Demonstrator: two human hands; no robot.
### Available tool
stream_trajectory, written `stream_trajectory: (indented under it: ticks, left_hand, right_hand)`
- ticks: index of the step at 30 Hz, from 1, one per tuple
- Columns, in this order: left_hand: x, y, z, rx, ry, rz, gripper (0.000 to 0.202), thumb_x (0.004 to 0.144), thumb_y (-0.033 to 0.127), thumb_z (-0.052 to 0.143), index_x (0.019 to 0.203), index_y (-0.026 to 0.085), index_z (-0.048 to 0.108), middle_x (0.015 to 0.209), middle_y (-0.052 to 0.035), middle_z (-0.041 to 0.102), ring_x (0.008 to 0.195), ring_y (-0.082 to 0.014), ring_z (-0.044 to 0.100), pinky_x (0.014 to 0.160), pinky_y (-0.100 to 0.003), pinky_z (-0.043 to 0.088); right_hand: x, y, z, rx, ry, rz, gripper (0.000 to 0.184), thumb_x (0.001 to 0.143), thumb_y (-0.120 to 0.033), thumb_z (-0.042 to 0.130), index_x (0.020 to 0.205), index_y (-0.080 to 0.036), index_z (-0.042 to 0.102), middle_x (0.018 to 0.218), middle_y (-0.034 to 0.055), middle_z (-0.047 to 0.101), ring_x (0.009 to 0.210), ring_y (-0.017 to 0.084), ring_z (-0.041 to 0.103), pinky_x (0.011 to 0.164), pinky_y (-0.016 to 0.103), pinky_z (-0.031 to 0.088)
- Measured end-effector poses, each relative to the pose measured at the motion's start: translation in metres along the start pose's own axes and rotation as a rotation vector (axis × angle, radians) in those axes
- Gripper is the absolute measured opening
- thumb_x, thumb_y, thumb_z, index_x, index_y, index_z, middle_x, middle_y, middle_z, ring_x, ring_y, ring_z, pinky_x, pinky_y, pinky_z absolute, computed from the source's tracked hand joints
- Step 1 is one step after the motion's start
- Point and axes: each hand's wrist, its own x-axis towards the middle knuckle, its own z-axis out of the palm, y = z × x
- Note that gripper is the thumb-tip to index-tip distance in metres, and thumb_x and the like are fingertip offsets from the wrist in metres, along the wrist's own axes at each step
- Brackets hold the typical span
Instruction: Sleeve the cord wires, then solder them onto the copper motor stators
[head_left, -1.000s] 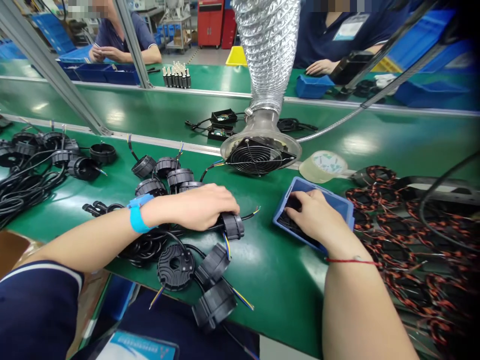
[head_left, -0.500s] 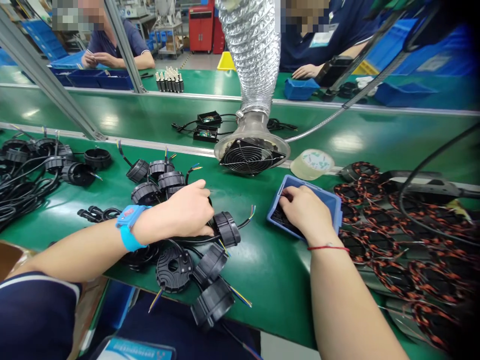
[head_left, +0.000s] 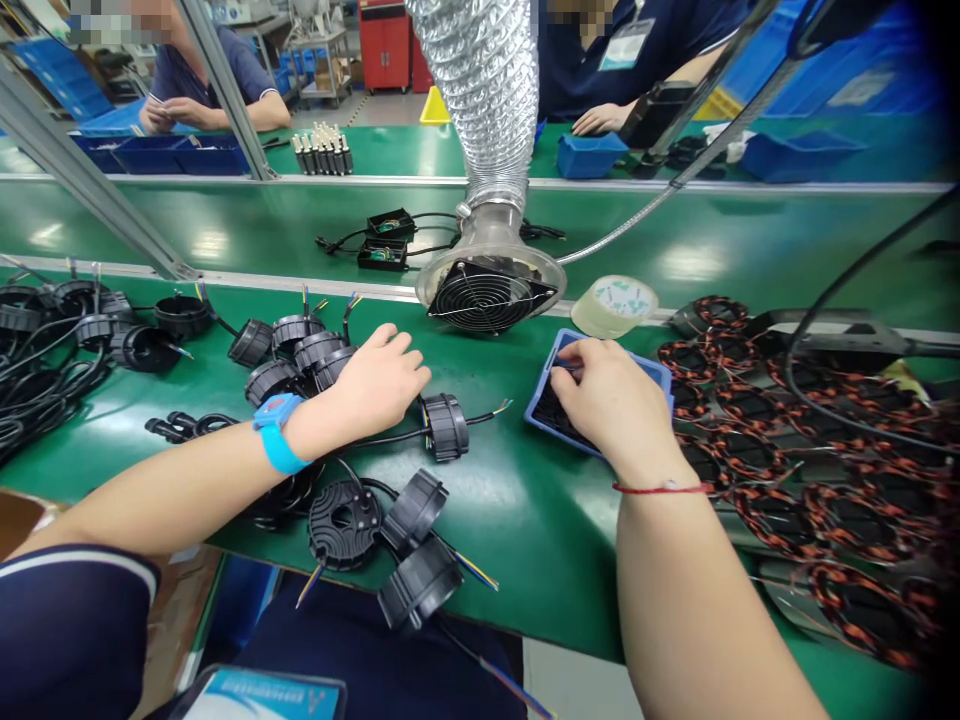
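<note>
My fingers (head_left: pixel 395 341) on the left hand (head_left: pixel 379 385) lie loosely spread, touching the housings (head_left: pixel 300 350), while my right hand (head_left: pixel 607 405) curls into the tray (head_left: pixel 663 376) further right, its grip hidden.

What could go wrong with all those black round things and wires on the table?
The black round part at the table edge might fall off. The loose wire by the left hand could snag and drag its part along. The right hand, digging in the blue tray, might tip it.
</note>
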Motion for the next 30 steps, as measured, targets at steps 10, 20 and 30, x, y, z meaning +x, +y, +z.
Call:
stream_trajectory:
  ticks: [10, 20, 30]
  left_hand:
    - [0.012, -0.017, 0.003, -0.254, -0.032, -0.398, 0.042, 0.094, 0.039, 0.042, 0.079, 0.013, 0.071, 0.069, -0.0102, 0.068, 0.073, -0.0228, 0.061, 0.081, -0.041, 0.037]
    - [0.009, -0.015, 0.006, -0.729, -0.088, -0.145, 0.016, 0.083, 0.016, 0.051, 0.093, 0.017, 0.064, 0.091, -0.0020, 0.071, 0.085, -0.0168, 0.059, 0.093, -0.035, 0.036]
    - [0.007, -0.017, 0.000, -0.977, -0.118, -0.093, 0.020, 0.091, 0.026, 0.052, 0.096, 0.016, 0.070, 0.096, -0.0047, 0.074, 0.088, -0.0165, 0.064, 0.088, -0.030, 0.041]
  right_hand:
    - [-0.046, -0.045, -0.045, 0.222, -0.614, -0.375, 0.018, 0.086, -0.025, 0.049, 0.075, -0.022, 0.062, 0.069, 0.0006, 0.068, 0.062, 0.016, 0.062, 0.057, 0.026, 0.041]
    - [-0.049, -0.086, 0.001, -0.127, -0.560, -0.337, 0.026, 0.088, -0.013, 0.040, 0.104, -0.005, 0.059, 0.096, 0.0209, 0.069, 0.083, 0.028, 0.070, 0.064, 0.033, 0.048]
    - [-0.039, -0.045, -0.033, 0.081, -0.549, -0.444, 0.017, 0.081, -0.015, 0.045, 0.076, -0.020, 0.060, 0.083, 0.0028, 0.069, 0.072, 0.015, 0.063, 0.064, 0.025, 0.041]
